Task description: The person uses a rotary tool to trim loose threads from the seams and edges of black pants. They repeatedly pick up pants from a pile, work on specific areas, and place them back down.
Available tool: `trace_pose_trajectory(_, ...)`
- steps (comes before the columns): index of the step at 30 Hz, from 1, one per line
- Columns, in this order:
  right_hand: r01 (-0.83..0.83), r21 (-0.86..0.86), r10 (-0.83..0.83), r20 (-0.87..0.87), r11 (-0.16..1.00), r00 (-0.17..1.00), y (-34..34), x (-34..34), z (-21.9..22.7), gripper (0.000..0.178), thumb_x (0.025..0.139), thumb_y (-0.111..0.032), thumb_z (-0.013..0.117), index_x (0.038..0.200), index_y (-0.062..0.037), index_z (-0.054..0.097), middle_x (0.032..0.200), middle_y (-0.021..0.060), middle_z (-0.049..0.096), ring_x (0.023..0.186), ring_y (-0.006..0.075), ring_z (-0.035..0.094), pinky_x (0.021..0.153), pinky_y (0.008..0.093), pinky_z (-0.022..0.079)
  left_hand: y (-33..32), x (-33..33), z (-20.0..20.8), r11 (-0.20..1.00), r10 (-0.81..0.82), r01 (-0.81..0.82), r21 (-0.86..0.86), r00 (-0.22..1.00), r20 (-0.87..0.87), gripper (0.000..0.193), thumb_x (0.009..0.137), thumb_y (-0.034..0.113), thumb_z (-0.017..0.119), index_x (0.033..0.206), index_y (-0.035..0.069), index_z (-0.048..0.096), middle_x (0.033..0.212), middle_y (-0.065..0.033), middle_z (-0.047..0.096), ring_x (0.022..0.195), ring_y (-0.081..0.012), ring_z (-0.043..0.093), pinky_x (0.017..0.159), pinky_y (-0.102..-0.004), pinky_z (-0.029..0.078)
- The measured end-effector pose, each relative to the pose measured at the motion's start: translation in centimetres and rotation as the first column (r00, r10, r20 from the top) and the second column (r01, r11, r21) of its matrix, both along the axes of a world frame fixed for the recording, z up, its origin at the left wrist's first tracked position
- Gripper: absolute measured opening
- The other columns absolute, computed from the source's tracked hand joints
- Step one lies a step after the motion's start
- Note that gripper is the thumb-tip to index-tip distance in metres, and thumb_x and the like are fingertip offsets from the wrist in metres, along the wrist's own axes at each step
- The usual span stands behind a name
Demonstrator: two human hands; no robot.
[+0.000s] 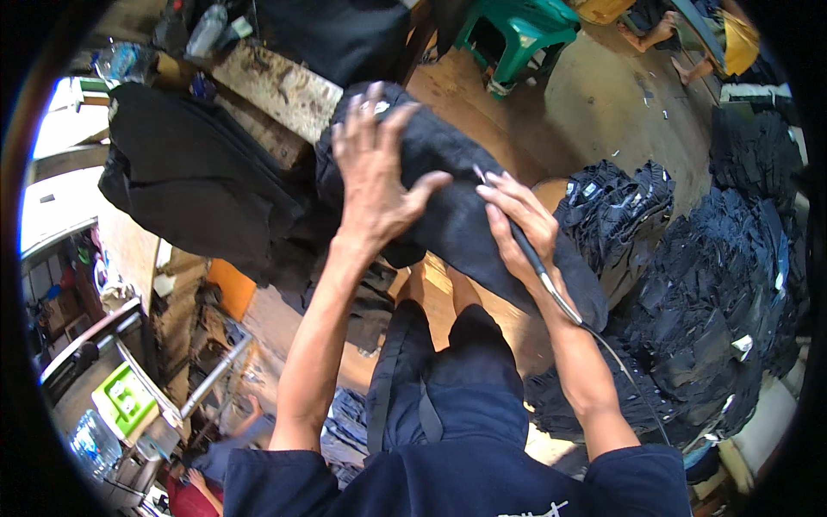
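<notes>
A dark cloth piece [465, 226], which looks like a garment, lies stretched along a long narrow shape running from upper left to lower right in front of me. My left hand [376, 183] rests on or just over its upper end, fingers spread and slightly blurred. In my right hand [522, 226] is a pen-shaped tool [535, 261] with a dark handle and a metal end, held between thumb and fingers. Its thin tip points up and left, close to the cloth. From its rear a thin dark cord [622, 366] runs down along my right forearm.
Black cloth [202, 185] hangs at the left beside a stained plank [280, 90]. Bundled dark garments [616, 211] and a large heap of them [715, 302] lie at right. A green stool [521, 34] stands beyond. Other people's limbs show at upper right and lower left.
</notes>
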State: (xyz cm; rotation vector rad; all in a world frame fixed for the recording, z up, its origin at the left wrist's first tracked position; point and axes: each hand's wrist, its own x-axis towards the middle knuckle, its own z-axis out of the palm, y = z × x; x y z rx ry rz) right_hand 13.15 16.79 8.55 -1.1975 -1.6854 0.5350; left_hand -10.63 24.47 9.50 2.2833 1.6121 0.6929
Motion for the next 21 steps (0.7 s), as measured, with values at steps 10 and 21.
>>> trace_pose_trajectory(10,-0.175,0.031,0.169,0.157,0.984,0.973,1.7,-0.6,-2.5,0.031,0.081,0.003,0.083,0.111,0.0086,0.079,0.109,0.0245,0.083,0.11,0.0381,0.082,0.107,0.0506,0.063,2.3,0.7,-4.7,0.968,0.216,-0.214,0.129,0.976,-0.003,0.085,0.073,0.072,0.093,0.138,0.021,0.075,0.17,-0.0174,0.045,0.16,-0.0395,0.032,0.128,-0.0596,0.023)
trace_pose_trajectory(21,-0.14,-0.002,0.139,0.136,0.99,0.981,1.5,-0.4,-2.9,0.03,0.08,-0.001,0.085,0.109,0.006,0.083,0.103,0.02,0.083,0.109,0.0358,0.083,0.106,0.0496,0.064,1.9,1.4,-3.9,0.966,0.255,-0.251,0.069,0.966,-0.047,0.086,0.074,0.06,0.097,0.141,0.014,0.07,0.173,-0.0208,0.039,0.162,-0.0423,0.032,0.13,-0.063,0.021)
